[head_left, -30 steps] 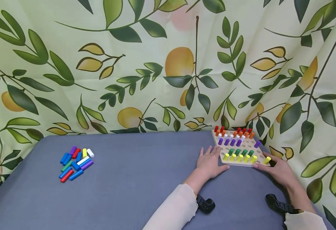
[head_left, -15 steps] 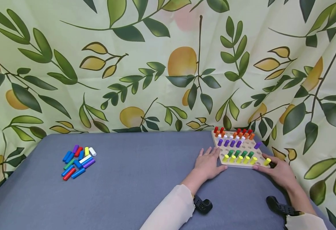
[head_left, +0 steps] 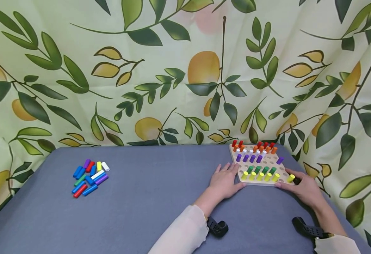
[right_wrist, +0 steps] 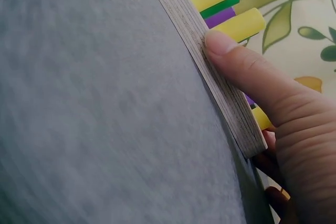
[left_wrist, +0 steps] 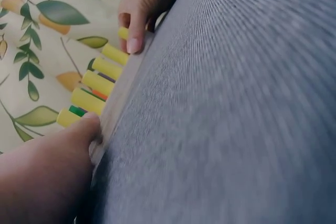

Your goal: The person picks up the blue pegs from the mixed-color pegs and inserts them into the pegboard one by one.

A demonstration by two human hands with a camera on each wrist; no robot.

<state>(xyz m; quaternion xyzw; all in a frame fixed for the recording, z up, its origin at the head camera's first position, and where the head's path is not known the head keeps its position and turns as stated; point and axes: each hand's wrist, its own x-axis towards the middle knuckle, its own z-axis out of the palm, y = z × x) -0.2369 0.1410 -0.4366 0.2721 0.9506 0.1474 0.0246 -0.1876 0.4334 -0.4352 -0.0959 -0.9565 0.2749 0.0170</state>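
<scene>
A wooden pegboard (head_left: pixel 252 182) lies at the table's back right, with yellow pegs (head_left: pixel 276 177) along its front. Behind stand rows of green, purple, white, orange and red pegs (head_left: pixel 259 144); several holes hold no peg. My left hand (head_left: pixel 223 181) lies along the board's left side, fingers straight, thumb at the front-left corner. My right hand (head_left: pixel 307 188) grips the front-right corner. Its thumb (right_wrist: pixel 247 66) presses on the front edge beside a yellow peg (right_wrist: pixel 244 23), and the other fingers curl round the side, partly hidden.
Loose blue, red, white, purple, green and yellow pegs (head_left: pixel 90 180) lie in a cluster on the left of the grey-blue table (head_left: pixel 153 197). A leaf-and-fruit patterned cloth (head_left: pixel 172 106) hangs behind the table and along its right side.
The pegboard has slid a little to the left, with both hands moving along with it. The head view has shifted slightly; the loose pegs lie in the same arrangement.
</scene>
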